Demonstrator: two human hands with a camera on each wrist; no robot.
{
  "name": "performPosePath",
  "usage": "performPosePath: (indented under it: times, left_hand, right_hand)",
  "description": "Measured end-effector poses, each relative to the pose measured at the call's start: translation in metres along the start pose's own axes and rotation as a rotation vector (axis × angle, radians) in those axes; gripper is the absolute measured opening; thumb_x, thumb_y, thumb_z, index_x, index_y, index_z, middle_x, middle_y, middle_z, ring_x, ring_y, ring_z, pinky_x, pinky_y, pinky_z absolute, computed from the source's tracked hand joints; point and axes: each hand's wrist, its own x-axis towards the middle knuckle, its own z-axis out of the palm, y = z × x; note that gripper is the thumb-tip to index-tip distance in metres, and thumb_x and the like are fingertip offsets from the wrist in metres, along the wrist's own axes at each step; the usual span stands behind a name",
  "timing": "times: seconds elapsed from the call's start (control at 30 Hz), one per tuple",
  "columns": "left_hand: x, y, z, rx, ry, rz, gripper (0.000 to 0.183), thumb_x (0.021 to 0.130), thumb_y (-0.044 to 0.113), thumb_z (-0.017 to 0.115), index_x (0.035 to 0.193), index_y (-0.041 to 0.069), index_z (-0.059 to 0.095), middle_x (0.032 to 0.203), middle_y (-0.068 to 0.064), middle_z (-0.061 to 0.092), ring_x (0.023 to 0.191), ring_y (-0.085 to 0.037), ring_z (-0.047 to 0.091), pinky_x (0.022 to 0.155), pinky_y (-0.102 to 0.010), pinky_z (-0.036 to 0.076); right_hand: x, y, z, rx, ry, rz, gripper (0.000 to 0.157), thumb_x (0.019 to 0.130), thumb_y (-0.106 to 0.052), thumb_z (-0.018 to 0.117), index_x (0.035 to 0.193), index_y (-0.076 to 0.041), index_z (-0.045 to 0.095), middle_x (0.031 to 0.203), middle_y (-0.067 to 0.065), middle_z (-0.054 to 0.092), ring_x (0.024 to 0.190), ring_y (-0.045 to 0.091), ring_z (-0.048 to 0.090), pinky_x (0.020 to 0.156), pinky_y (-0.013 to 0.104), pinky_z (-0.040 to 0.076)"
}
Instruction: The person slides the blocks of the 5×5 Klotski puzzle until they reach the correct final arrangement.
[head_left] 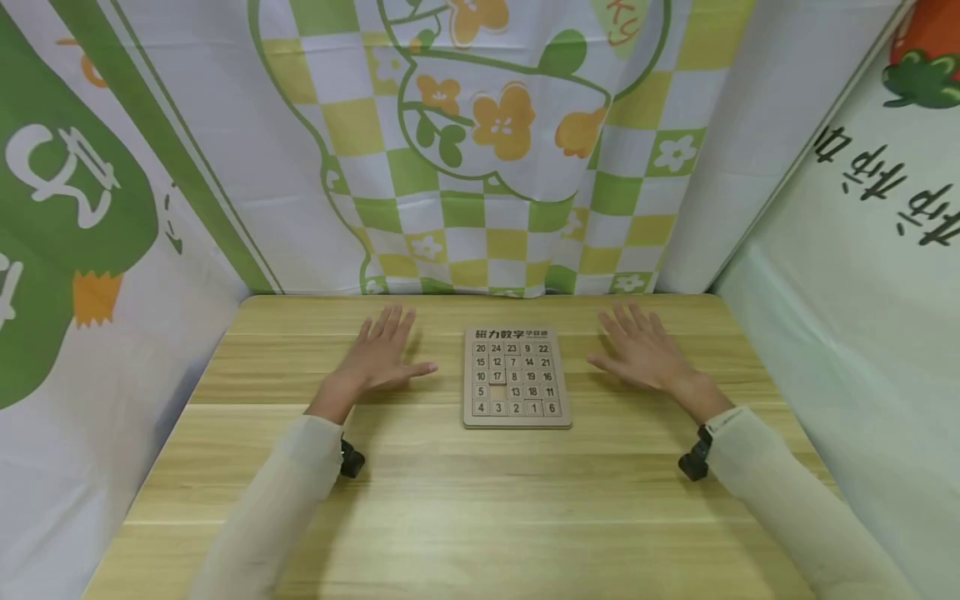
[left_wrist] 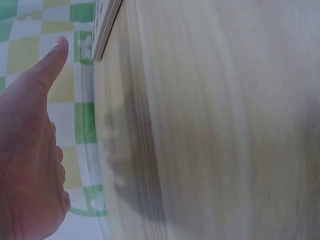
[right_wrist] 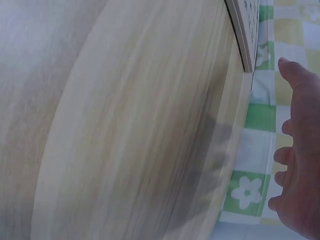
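A wooden number sliding puzzle (head_left: pixel 516 421) lies flat in the middle of the table, its tiles in mixed order, with one vacant square in the fourth row beside the 5. To its left, my left hand (head_left: pixel 381 354) is spread with the thumb pointing toward the board. My right hand (head_left: pixel 641 352) mirrors it on the other side, fingers fanned out. Both hands are apart from the puzzle and hold nothing. In each wrist view, a hand casts a shadow on the wood below, and an edge of the puzzle (left_wrist: pixel 106 31) shows at the top.
The wood-grain table (head_left: pixel 480 508) reaches back to a hanging cloth (head_left: pixel 465 208) with green and yellow checks. Printed cloth also hangs at the left and right sides. A small black device (head_left: pixel 351 458) sits on the left wrist, another (head_left: pixel 696 457) on the right.
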Motion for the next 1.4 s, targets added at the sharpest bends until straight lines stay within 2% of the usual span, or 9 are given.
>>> performPosePath:
  times: [0.17,0.4,0.67,0.83,1.07,1.27,1.4]
  left_hand:
    - [0.001,0.013,0.004,0.005,-0.015,0.051,0.118,0.094,0.083,0.049,0.171,0.007,0.0,0.177,-0.021,-0.005,0.164,-0.04,-0.001,0.132,-0.06,0.001]
    - [0.001,0.036,0.006,-0.013,-0.052,0.133,0.119,0.094,0.073,0.062,0.169,0.002,0.004,0.177,-0.02,-0.003,0.164,-0.04,0.002,0.132,-0.06,0.006]
    - [0.003,0.051,0.015,-0.025,-0.141,0.205,0.122,0.092,0.071,0.067,0.169,0.0,0.003,0.176,-0.024,-0.002,0.164,-0.04,0.0,0.132,-0.059,0.005]
    - [0.004,0.056,0.022,-0.058,-0.168,0.238,0.129,0.088,0.073,0.071,0.169,0.0,0.001,0.176,-0.024,-0.003,0.164,-0.04,-0.001,0.132,-0.058,0.004]
    - [0.011,0.053,0.041,-0.088,-0.194,0.267,0.142,0.079,0.083,0.072,0.17,0.005,-0.004,0.177,-0.017,-0.011,0.164,-0.034,-0.009,0.132,-0.054,-0.004]
    - [0.006,0.063,0.031,-0.066,-0.215,0.274,0.139,0.08,0.076,0.077,0.169,0.001,0.001,0.177,-0.021,-0.006,0.164,-0.037,-0.003,0.132,-0.057,0.002]
    - [0.006,0.064,0.031,-0.047,-0.224,0.276,0.137,0.082,0.075,0.076,0.169,0.002,0.0,0.177,-0.02,-0.005,0.164,-0.036,-0.002,0.132,-0.056,0.003]
  right_hand:
    - [0.002,-0.007,0.001,-0.013,-0.009,-0.02,0.094,0.106,-0.065,0.046,0.17,-0.005,0.014,0.175,0.026,0.003,0.161,0.05,-0.001,0.128,0.068,-0.003]
    - [0.006,-0.022,0.002,-0.021,0.003,-0.071,0.092,0.106,-0.062,0.051,0.169,-0.003,0.018,0.174,0.028,0.007,0.161,0.049,0.001,0.128,0.068,-0.002]
    - [0.009,-0.042,0.004,-0.047,-0.016,-0.115,0.092,0.105,-0.059,0.055,0.169,-0.002,0.018,0.174,0.026,0.007,0.161,0.047,0.003,0.129,0.064,0.0]
    - [0.011,-0.053,0.008,-0.039,-0.016,-0.147,0.092,0.104,-0.06,0.056,0.168,-0.003,0.022,0.174,0.025,0.008,0.162,0.046,0.003,0.129,0.063,-0.001]
    - [0.009,-0.069,0.013,-0.033,-0.001,-0.201,0.091,0.103,-0.061,0.058,0.166,-0.003,0.029,0.174,0.024,0.013,0.162,0.046,0.007,0.129,0.064,0.003]
    - [0.01,-0.079,0.019,-0.025,0.019,-0.251,0.088,0.103,-0.061,0.057,0.165,-0.003,0.032,0.174,0.021,0.015,0.161,0.044,0.013,0.13,0.063,0.006]
    - [0.01,-0.085,0.023,-0.037,0.029,-0.277,0.087,0.103,-0.06,0.058,0.164,-0.003,0.035,0.173,0.021,0.02,0.161,0.043,0.016,0.13,0.063,0.009]
